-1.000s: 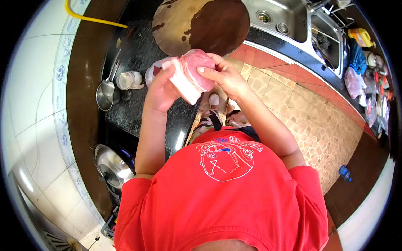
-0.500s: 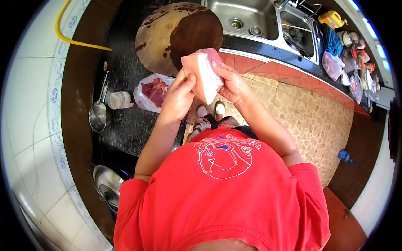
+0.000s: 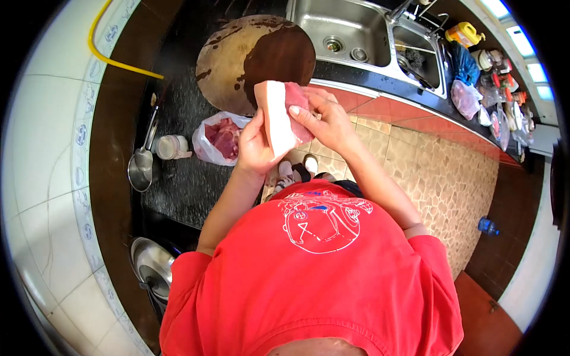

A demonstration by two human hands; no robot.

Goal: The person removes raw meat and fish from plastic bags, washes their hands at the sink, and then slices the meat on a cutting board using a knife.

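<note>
A thick piece of raw meat, pink with a broad white band of fat, is held up between both hands in front of my chest. My left hand grips its left side and lower part from below. With the thumb on its pink face, my right hand holds the right side. Just left of my left hand, more red meat lies in an open white plastic bag on the black counter. A round wooden board, partly dark and wet, lies beyond the held meat.
A double sink is at the upper right, with a yellow bottle and several bags and jars beyond it. To the left are a glass jar, a metal ladle and a lidded pan. A blue bottle lies on the floor.
The held meat has been turned, and its pink face and fat band now show side by side. My left thumb has moved off its front. The view has shifted, uncovering the bagged meat.
</note>
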